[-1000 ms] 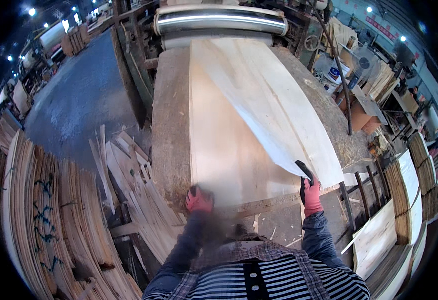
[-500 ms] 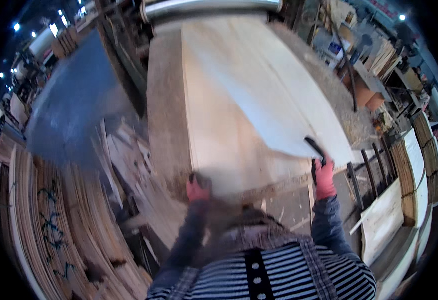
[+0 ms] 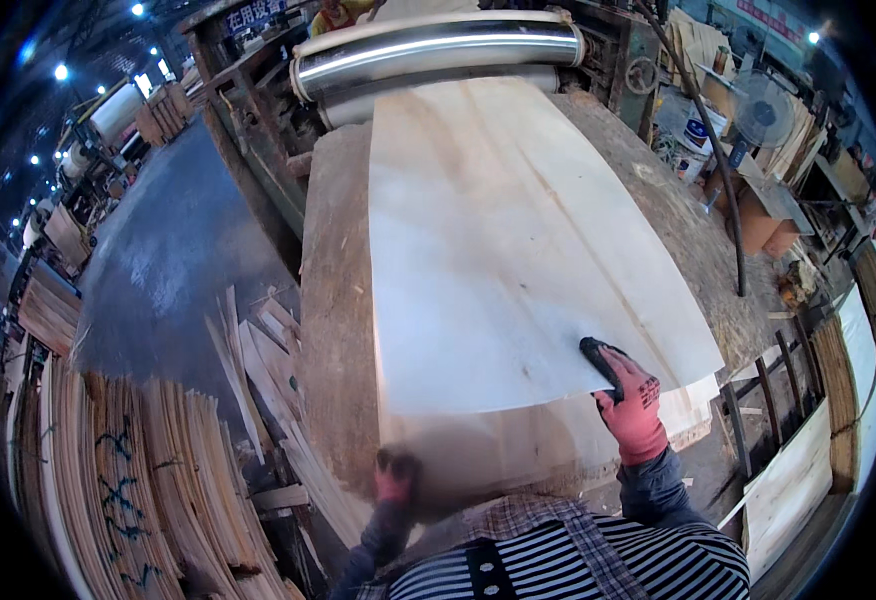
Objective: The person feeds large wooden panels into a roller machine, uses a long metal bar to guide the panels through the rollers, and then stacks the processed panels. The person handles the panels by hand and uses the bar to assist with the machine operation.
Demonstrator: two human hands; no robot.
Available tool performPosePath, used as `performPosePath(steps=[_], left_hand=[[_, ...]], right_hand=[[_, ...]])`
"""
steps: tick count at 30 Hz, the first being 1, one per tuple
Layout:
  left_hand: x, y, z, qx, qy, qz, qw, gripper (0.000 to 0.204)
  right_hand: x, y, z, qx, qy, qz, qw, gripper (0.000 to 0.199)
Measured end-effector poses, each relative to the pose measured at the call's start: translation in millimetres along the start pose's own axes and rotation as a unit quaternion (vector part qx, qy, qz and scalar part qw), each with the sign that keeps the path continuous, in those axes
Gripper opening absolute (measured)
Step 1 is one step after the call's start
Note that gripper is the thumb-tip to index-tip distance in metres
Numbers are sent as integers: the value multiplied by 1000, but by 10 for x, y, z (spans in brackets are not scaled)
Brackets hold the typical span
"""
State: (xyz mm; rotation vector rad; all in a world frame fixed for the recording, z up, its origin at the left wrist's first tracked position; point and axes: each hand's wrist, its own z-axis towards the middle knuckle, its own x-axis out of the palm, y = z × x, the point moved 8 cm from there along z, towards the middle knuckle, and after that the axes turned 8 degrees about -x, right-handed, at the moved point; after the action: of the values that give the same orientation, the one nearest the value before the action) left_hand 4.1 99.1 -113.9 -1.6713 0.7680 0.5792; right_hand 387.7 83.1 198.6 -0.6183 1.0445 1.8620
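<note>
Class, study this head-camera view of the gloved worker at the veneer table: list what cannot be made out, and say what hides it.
- Left hand: motion-blurred in the head view; its grip cannot be told.
- Right hand: its palm side lies against the veneer sheet, so the hold is unclear.
- Stack beneath the sheet: covered by it, smeared at the near edge.
- Roller: its feed slot is hidden behind the sheet's far end.

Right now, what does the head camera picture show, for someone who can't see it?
A person's right hand in a red glove grips the near edge of a big pale wood sheet lying on a worktable below a shiny metal roller. The left hand is blurred at the table's near edge.
</note>
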Motion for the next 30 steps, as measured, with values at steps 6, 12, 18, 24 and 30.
performPosePath(steps=[6, 12, 18, 24, 30], left_hand=[[-247, -587, -271, -83, -37, 12, 996, 53], [-297, -777, -274, -78, -41, 22, 996, 68], [-209, -920, -330, -75, -16, 181, 981, 96], [-320, -1094, -393, -92, -86, 239, 963, 98], [-365, -1053, -343, -137, -21, 129, 982, 101]], right_hand=[[368, -250, 111, 4, 40, -25, 999, 59], [734, -461, 206, 22, 36, -26, 999, 58], [777, -333, 529, 2, 27, -33, 999, 55], [1371, -662, 1093, 1, 20, -57, 998, 53], [1938, -990, 1335, -3, 23, -193, 981, 57]])
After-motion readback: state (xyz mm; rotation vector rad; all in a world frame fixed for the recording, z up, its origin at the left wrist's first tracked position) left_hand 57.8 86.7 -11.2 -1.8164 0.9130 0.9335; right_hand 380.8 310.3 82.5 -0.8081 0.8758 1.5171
